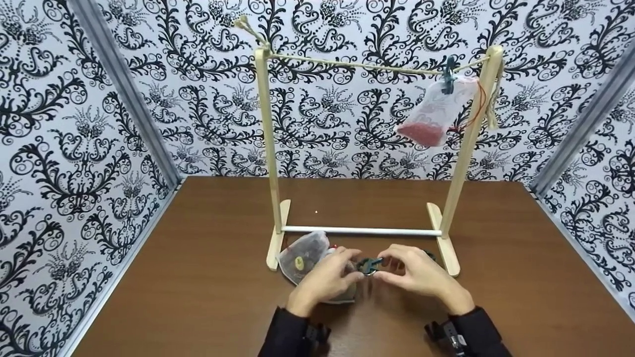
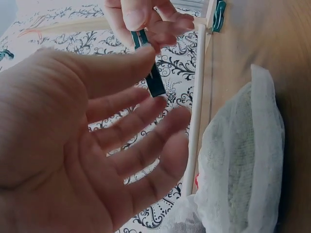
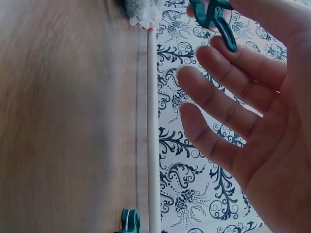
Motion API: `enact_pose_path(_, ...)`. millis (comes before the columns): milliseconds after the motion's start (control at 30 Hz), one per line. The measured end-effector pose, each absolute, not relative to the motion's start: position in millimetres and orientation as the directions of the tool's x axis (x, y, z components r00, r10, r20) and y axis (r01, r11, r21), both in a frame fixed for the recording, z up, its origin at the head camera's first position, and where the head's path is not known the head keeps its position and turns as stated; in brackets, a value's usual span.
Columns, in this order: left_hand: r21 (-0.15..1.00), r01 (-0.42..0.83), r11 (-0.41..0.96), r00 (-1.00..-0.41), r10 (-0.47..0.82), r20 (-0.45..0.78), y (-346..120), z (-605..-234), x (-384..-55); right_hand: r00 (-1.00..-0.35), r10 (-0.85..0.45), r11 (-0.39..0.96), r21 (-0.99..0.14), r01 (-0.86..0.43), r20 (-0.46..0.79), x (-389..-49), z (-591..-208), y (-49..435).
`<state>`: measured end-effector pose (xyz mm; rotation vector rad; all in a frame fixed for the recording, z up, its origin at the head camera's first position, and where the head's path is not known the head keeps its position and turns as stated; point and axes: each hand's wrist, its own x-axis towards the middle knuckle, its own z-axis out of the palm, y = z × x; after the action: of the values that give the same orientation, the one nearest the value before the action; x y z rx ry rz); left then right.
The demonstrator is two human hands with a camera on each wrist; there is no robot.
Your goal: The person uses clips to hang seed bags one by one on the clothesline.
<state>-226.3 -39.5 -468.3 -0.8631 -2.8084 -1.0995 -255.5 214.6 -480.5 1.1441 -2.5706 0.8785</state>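
Between both hands is a dark green clothespin, held above the table in front of the rack. My left hand pinches one end of it with the thumb and a fingertip, its other fingers loosely bent. On the opposite end, my right hand holds the clothespin between thumb and forefinger. Whitish mesh bags lie beneath and beside the left hand, partly hidden by it. One bag shows greenish-grey contents in the left wrist view. Another green clothespin lies on the table near the right hand.
A wooden rack stands on the brown table, with a white bar low across it. Along its rope, a green clothespin holds a mesh bag with pinkish-red contents. Patterned walls enclose the table.
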Motion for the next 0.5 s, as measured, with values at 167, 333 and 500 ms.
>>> enact_pose_path(167, 0.569, 0.386, 0.726, -0.923, 0.297, 0.246, -49, -472, -227, -0.681, -0.566, 0.547, -0.406, -0.732, 0.465, -256, -481, 214)
enact_pose_path(333, 0.525, 0.172, 0.834, -0.976, 0.072, 0.206, -58, -475, -227, -0.689, -0.546, 0.553, -0.413, -0.724, 0.477, -256, -482, 214)
enact_pose_path(500, 0.5, 0.021, 0.866, -0.99, -0.051, 0.131, -59, -475, -229, -0.684, -0.547, 0.548, -0.412, -0.728, 0.482, -256, -482, 215)
